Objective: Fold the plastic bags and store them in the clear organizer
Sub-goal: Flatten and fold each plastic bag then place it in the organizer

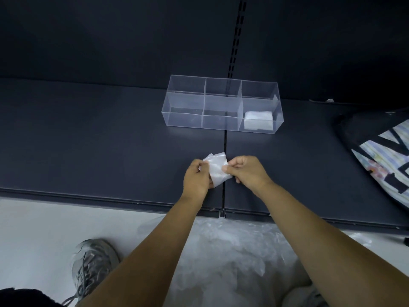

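A clear organizer (186,116) with six compartments stands on a dark shelf (88,140). Its near right compartment holds one folded white bag (257,120). Just in front of the organizer's middle, nearer the person, two bare hands hold a small, partly folded plastic bag (218,167) between them, low over the shelf. The left hand (197,178) curls round the bag's left edge; the right hand (247,171) pinches its right edge with thumb and fingers. The bag's top corners poke out above the fingers, toward the organizer. Farther from the organizer, below the shelf edge, a heap of loose plastic bags (232,251) lies on the floor.
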Demonstrator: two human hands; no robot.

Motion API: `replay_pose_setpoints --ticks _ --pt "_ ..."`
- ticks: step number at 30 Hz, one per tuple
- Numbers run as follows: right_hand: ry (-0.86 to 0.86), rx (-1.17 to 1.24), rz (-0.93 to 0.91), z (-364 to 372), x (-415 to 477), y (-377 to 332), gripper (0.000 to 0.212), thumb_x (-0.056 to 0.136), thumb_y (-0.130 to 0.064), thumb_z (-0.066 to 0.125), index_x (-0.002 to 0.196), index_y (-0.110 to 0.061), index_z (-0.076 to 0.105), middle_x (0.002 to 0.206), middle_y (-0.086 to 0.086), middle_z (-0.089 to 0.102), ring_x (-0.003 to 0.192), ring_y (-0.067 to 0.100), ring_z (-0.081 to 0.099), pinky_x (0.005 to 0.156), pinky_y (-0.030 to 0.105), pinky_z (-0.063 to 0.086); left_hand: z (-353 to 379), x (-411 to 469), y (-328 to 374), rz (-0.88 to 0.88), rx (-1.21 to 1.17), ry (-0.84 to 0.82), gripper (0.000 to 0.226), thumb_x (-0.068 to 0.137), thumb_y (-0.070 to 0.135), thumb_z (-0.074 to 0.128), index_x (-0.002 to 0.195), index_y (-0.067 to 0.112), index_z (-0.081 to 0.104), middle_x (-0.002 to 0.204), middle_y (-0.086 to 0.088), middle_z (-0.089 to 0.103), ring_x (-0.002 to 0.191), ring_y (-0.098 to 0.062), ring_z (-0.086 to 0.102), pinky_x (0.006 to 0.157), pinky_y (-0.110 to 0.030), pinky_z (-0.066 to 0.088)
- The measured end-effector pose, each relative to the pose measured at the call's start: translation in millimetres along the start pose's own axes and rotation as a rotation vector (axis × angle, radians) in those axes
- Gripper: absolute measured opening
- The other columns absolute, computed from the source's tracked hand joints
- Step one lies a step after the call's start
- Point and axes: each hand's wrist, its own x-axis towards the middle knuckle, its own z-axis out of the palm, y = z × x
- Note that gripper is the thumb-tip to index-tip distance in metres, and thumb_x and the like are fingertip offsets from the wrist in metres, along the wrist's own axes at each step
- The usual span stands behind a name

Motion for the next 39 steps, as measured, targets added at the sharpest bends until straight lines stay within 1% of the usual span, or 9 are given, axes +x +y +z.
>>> replay_pose_setpoints --ticks 4,7,11,14,18,26,30,36,39 --pt "0.026 -0.076 -0.003 5 6 0 0.016 0.079 -0.011 0.075 0.067 -0.017 0.066 0.064 0.002 0.064 0.039 0.001 0.047 0.042 0.016 0.040 -1 -2 -3 0.014 -0.051 0.196 0.017 0.100 0.019 0.042 0.088 0.010 0.051 0.092 -0.017 0.067 0.084 -0.035 0.068 0.071 -0.049 0.058" --pt "0.034 -0.178 -0.035 9 8 -1 0.015 0.078 -0.014 0.076 0.067 -0.021 0.067 0.066 -0.005 0.065 0.058 0.008 0.057 0.055 0.023 0.047 -6 -12 -9 0.371 0.302 0.358 0.008 0.098 0.020 0.047 0.092 0.016 0.050 0.083 0.001 0.060 0.075 -0.020 0.060 0.067 -0.037 0.052" --pt "0.028 -0.270 -0.055 12 8 -6 0.006 0.078 -0.019 0.076 0.076 -0.016 0.072 0.076 -0.004 0.068 0.077 0.017 0.065 0.072 0.032 0.053 -7 -11 -22 0.842 0.842 0.215 0.018 0.091 0.011 0.059 0.108 0.008 0.065 0.112 -0.010 0.063 0.106 -0.029 0.058 0.093 -0.041 0.043" --pt "0.053 -0.348 -0.057 14 7 -11 0.006 0.079 -0.020 0.075 0.075 -0.020 0.070 0.074 -0.009 0.065 0.078 0.015 0.065 0.072 0.033 0.055 -14 -3 -33 0.733 1.155 0.046 0.045 0.101 0.028 0.041 0.143 0.012 0.040 0.150 -0.003 0.039 0.144 -0.021 0.023 0.118 -0.041 0.009" --pt "0.106 -0.405 -0.058 21 5 -12 0.004 0.082 -0.023 0.072 0.079 -0.021 0.069 0.079 -0.007 0.066 0.079 0.015 0.065 0.070 0.031 0.054 -24 2 -42 0.595 1.334 0.072 0.064 0.098 0.050 0.008 0.153 0.019 0.013 0.161 0.005 0.010 0.148 -0.018 -0.006 0.112 -0.045 -0.021" --pt "0.400 -0.533 -0.191 36 -14 23 0.021 0.077 -0.041 0.074 0.083 -0.023 0.064 0.093 -0.006 0.050 0.090 0.011 0.043 0.079 0.029 0.026 -28 1 -43 0.487 1.379 0.087 0.082 0.087 0.067 0.000 0.153 0.018 -0.001 0.162 0.003 -0.004 0.147 -0.022 -0.016 0.113 -0.050 -0.017" --pt "0.503 -0.494 -0.162 37 -15 26 0.013 0.083 -0.031 0.071 0.082 -0.019 0.065 0.093 0.000 0.056 0.094 0.021 0.052 0.079 0.030 0.026 -28 0 -41 0.466 1.398 0.080 0.084 0.087 0.069 0.005 0.153 0.018 -0.005 0.162 0.001 -0.008 0.146 -0.024 -0.018 0.114 -0.052 -0.015" --pt "0.489 -0.507 -0.120 44 -17 22 0.015 0.089 -0.036 0.062 0.096 -0.023 0.062 0.101 -0.001 0.052 0.103 0.020 0.045 0.081 0.030 0.021 -26 -2 -42 0.429 1.355 0.073 0.088 0.085 0.073 0.007 0.152 0.018 -0.007 0.161 0.001 -0.011 0.146 -0.024 -0.018 0.112 -0.051 -0.016" --pt "0.438 -0.475 -0.080 45 -21 16 0.014 0.081 -0.033 0.071 0.082 -0.025 0.060 0.096 -0.007 0.045 0.099 0.015 0.042 0.083 0.029 0.023 -22 -8 -43 0.399 1.302 0.102 0.087 0.089 0.071 0.014 0.152 0.016 -0.007 0.161 0.000 -0.011 0.146 -0.022 -0.018 0.112 -0.049 -0.017"
